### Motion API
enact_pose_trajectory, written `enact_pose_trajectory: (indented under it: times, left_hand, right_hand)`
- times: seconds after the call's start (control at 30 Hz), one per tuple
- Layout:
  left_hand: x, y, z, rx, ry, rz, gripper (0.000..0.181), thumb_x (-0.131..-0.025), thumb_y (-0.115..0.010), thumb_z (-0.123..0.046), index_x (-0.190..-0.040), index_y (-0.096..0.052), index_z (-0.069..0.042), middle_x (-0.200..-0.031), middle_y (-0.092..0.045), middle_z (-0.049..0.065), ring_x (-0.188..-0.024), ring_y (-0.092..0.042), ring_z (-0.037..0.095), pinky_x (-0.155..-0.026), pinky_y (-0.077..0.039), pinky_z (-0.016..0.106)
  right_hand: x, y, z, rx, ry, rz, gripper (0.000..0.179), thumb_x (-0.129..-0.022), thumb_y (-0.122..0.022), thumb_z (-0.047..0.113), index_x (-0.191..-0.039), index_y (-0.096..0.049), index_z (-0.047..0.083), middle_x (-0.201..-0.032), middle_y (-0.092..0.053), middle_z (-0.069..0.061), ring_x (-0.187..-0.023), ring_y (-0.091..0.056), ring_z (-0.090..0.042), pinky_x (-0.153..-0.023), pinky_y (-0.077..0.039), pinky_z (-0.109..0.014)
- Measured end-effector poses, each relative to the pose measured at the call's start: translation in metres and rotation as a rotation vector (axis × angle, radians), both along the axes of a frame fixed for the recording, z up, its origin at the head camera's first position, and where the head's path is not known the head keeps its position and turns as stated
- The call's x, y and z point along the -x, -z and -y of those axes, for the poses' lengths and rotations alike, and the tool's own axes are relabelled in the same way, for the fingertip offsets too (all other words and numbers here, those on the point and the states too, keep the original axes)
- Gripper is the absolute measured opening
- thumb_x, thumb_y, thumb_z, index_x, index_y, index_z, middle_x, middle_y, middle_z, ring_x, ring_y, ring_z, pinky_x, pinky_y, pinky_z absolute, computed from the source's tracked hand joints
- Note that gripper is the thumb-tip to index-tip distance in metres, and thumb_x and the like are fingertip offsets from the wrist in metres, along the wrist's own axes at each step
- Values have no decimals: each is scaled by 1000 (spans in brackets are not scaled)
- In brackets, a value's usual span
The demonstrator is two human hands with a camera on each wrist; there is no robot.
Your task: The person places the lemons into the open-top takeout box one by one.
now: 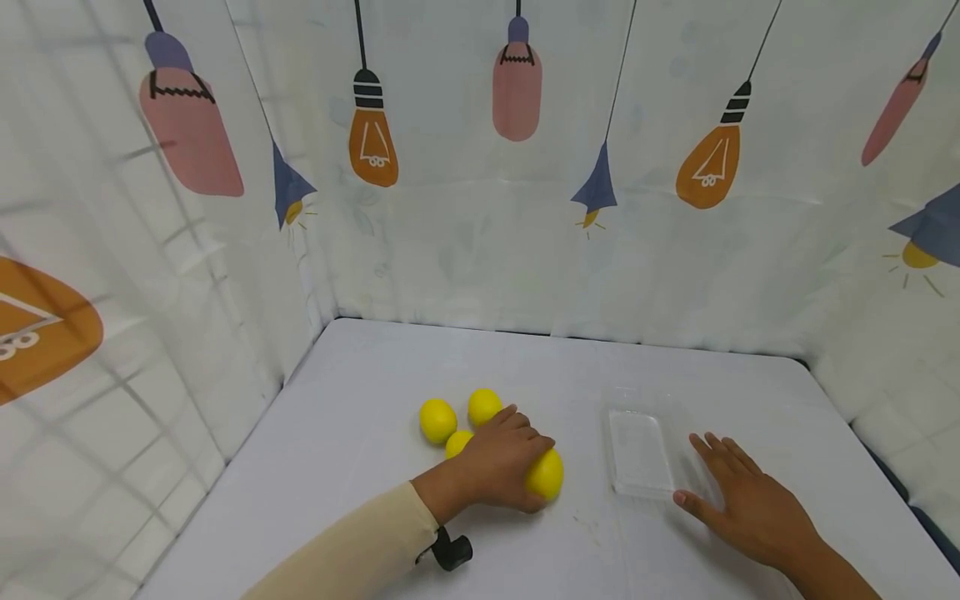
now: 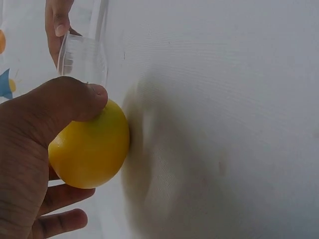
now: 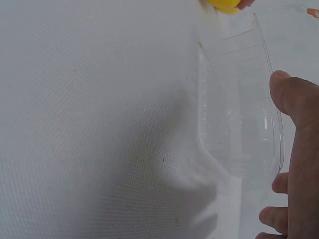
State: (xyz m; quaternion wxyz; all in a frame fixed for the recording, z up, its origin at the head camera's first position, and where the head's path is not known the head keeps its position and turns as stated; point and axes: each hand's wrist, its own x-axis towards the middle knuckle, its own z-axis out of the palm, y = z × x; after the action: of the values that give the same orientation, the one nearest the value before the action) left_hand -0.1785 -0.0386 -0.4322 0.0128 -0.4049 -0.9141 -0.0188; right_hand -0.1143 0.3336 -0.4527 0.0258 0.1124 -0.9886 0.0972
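Observation:
My left hand [image 1: 501, 462] grips a smooth yellow lemon [image 1: 547, 475] on the white table; the thumb [image 2: 89, 99] lies over it in the left wrist view, where other fingers show past its far side. Three more lemons are grouped behind and left of that hand, among them one lemon [image 1: 438, 421] fully in sight and one partly covered by the hand. A clear plastic container [image 1: 641, 454] stands to the right. Beside its right side is my right hand [image 1: 750, 504], fingers extended and holding nothing. Whether its thumb touches the container's rim [image 3: 273, 99] I cannot tell.
The white tabletop [image 1: 420, 358] is bounded at the back and sides by hanging pale cloth [image 1: 465, 258] printed with lamps and bulbs. A small black device [image 1: 452, 550] is strapped at the left wrist.

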Motion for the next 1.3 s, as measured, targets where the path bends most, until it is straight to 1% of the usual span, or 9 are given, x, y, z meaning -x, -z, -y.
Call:
enact_pose_trajectory:
  times: [0.2,0.33,0.47,0.6,0.73,0.87,1.03,1.17,1.3]
  left_hand:
    - [0,1,-3,36,15,-42,73,-78,-77,-64,-137,-63,-22,-119,-68,-9,-115,-52,16,-118,-31,43]
    - [-2,1,-6,70,26,-43,82,-77,-76,-70,-143,-60,-25,-121,-69,-11,-119,-51,16,-119,-29,46]
    - [-3,2,-7,64,30,-37,86,-75,-78,-72,-144,-58,-26,-118,-70,-11,-120,-51,16,-120,-27,48]
    - [-3,3,-7,25,31,-47,80,-73,-80,-69,-137,-61,-25,-109,-70,-12,-112,-52,15,-119,-29,47]
    - [-2,3,-8,-23,20,-37,78,-74,-81,-67,-135,-61,-24,-109,-69,-10,-110,-52,15,-117,-31,42]
    - [2,2,-10,-90,-11,18,79,-75,-81,-64,-139,-60,-23,-118,-68,-8,-113,-54,16,-114,-35,36]
    - [6,-1,-13,-174,-54,82,81,-76,-81,-64,-142,-59,-23,-124,-67,-9,-110,-56,14,-104,-42,33]
    - [9,-2,-16,-218,-83,115,83,-76,-79,-68,-144,-58,-25,-127,-66,-11,-106,-56,12,-96,-45,31]
    - [11,-5,-20,-252,-98,139,84,-76,-79,-68,-145,-57,-26,-128,-66,-13,-105,-57,12,-93,-46,30]
  right_hand:
    - [2,2,0,3,-4,-1,92,-94,-59,67,-157,-38,4,-155,-39,-28,-141,-33,-50,-98,-41,-71]
    - [2,2,1,9,0,-3,93,-94,-58,69,-157,-38,3,-155,-39,-27,-142,-33,-50,-100,-39,-71]
    - [2,1,1,8,4,3,94,-94,-57,70,-157,-37,3,-156,-39,-27,-142,-33,-50,-101,-38,-71]
    - [2,1,1,8,8,6,95,-93,-57,70,-158,-36,4,-156,-38,-27,-142,-32,-50,-101,-38,-71]
    - [1,1,1,11,11,4,95,-93,-57,71,-158,-36,4,-156,-38,-27,-142,-32,-50,-100,-39,-72]
    - [1,1,1,14,14,4,95,-93,-57,70,-158,-36,4,-157,-38,-27,-143,-32,-49,-99,-40,-72]
    - [0,1,0,8,11,3,94,-94,-57,69,-158,-36,4,-156,-38,-27,-143,-32,-49,-99,-40,-71]
    - [0,1,1,-4,6,4,93,-94,-59,67,-158,-36,4,-156,-38,-28,-142,-32,-50,-98,-41,-70]
    - [0,1,1,-7,8,8,92,-94,-60,66,-157,-37,4,-156,-38,-28,-142,-33,-50,-96,-42,-70]
